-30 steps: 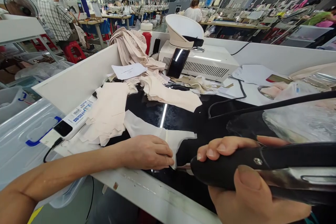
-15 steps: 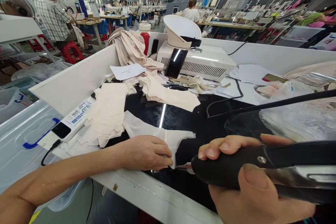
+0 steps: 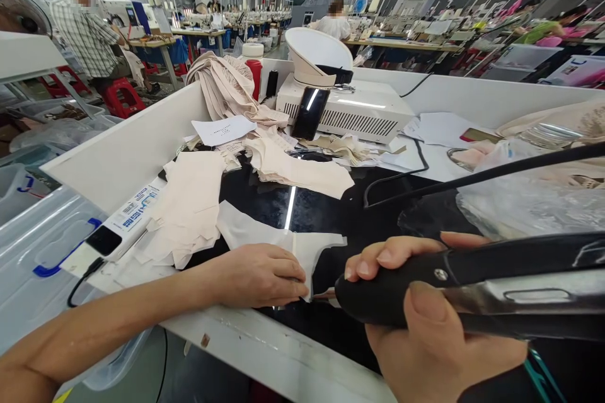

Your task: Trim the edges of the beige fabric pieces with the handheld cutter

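My left hand [image 3: 265, 277] lies on a white fabric piece [image 3: 258, 223], its fingers together and pressing the near end against the black work surface [image 3: 363, 214]. The fabric has a seam-like line across its middle. In my right hand [image 3: 425, 340] is a black hand tool [image 3: 378, 299] with a metal strip along its side, the fingers and thumb wrapped round it. Its thin metal tip [image 3: 326, 296] points left and is at the fabric's edge beside my left fingertips; whether it touches is unclear. Left of the fabric lies a pile of pale pink fabric pieces [image 3: 193, 201].
Another fabric stack [image 3: 302, 170] lies behind. A phone [image 3: 311, 114] leans on a vented white box [image 3: 368, 110] that bears a white visor [image 3: 316, 53]. A black cable [image 3: 520, 176] crosses at right near clear plastic bags [image 3: 529, 201]. Bundled fabric [image 3: 227, 85] sits at back left.
The camera view has shifted slightly. My right hand and the tool have moved a little left, with the tip still beside the fabric edge. My left hand stays on the fabric.
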{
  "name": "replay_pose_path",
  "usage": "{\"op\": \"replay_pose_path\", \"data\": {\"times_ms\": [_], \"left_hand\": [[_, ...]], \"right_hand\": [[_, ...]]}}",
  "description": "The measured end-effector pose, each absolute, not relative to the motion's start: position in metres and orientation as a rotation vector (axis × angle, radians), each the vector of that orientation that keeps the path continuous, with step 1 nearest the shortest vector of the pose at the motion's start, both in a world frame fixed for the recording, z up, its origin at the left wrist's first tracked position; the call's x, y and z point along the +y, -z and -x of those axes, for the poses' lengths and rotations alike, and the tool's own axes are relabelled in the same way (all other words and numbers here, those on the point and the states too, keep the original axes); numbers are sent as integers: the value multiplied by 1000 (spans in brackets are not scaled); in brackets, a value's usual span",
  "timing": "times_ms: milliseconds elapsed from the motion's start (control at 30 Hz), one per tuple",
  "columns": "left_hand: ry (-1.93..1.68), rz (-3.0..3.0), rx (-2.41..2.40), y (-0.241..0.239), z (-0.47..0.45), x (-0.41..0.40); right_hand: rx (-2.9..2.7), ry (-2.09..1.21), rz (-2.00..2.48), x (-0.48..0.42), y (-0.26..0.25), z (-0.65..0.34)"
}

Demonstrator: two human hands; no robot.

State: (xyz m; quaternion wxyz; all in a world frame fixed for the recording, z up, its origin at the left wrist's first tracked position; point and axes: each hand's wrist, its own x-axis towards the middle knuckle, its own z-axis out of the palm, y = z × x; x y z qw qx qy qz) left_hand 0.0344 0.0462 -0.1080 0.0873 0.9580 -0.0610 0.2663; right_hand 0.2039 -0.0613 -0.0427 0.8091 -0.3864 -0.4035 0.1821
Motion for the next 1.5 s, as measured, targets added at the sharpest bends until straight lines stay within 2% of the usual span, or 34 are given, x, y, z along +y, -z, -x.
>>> {"op": "replay_pose_path", "data": {"times_ms": [1000,1233,1367,1500], "left_hand": [[-797,-2825,-164,111,-34,49],[-663,-2851,-194,104,-22,39],[-512,-2816,-201,96,-7,28],[-568,-2843,-150,87,-8,25]], "right_hand": [[-882,-399,875,-65,44,-201],[-917,-464,876,-78,45,-201],[-865,-352,878,-71,37,-214],[-748,-203,903,-55,32,-236]]}}
